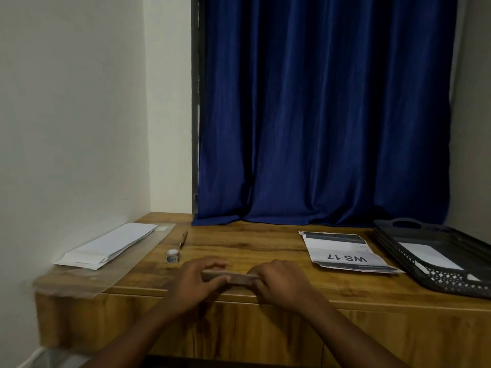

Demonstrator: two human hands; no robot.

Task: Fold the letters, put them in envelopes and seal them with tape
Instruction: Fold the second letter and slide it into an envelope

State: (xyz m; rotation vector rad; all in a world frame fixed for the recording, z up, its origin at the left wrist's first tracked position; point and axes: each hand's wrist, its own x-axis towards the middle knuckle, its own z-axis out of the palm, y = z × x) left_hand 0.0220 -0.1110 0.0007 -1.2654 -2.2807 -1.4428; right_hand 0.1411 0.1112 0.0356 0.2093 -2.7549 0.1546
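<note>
Your left hand (198, 277) and right hand (276, 281) pinch the folded letter (231, 277) at its ends near the desk's (265, 248) front edge; uneven pressure risks a skewed crease.

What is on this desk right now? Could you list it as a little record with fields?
hands: left hand and right hand grip a thin folded item near the front edge
left side: white paper envelopes on a clear plastic sleeve
middle: small tape roll, dark pen
right side: white sheet marked WS 17, black plastic tray
surface: wooden desk
</note>
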